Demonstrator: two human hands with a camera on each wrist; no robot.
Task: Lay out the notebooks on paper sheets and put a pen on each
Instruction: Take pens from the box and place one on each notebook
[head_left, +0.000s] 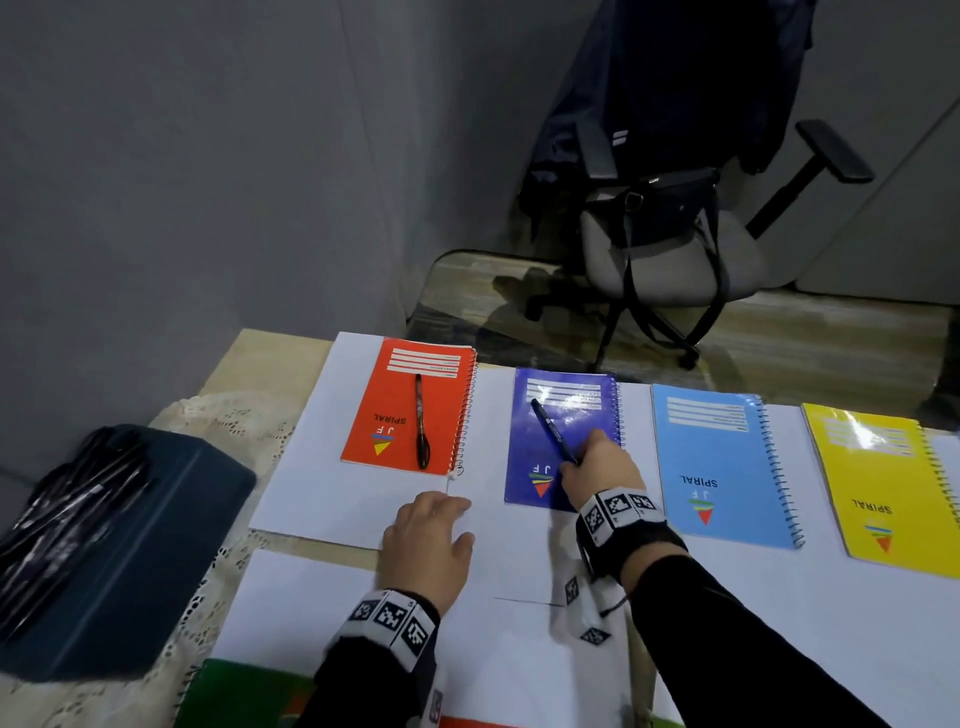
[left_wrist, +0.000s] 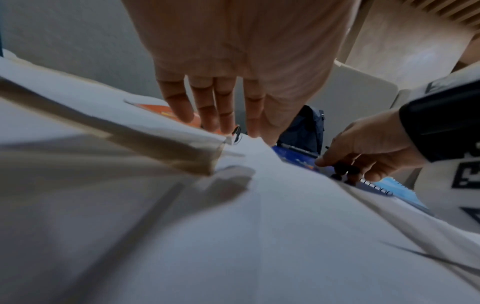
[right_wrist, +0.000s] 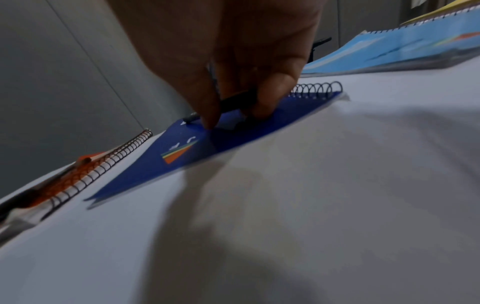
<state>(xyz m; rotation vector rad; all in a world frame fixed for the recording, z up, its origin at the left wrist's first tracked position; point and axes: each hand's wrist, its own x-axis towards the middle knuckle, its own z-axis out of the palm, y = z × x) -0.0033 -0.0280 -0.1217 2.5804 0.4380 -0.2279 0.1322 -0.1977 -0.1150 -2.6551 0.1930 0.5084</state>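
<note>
Several spiral notebooks lie in a row on white paper sheets (head_left: 332, 499). The red notebook (head_left: 400, 410) carries a black pen (head_left: 421, 428). My right hand (head_left: 597, 467) pinches a dark pen (head_left: 553, 430) low over the dark blue notebook (head_left: 550, 410); the right wrist view shows that pen (right_wrist: 233, 101) between thumb and fingers just above the dark blue notebook (right_wrist: 207, 144). The light blue notebook (head_left: 722, 462) and the yellow notebook (head_left: 888, 478) have no pen on them. My left hand (head_left: 431, 535) rests flat, fingers straight, on the paper near the red notebook's corner.
A dark blue case (head_left: 104, 545) holding several black pens sits at the left on a lace cloth (head_left: 208, 426). A green notebook (head_left: 244, 696) shows at the bottom edge. An office chair (head_left: 675, 234) with a bag stands beyond the table's far edge.
</note>
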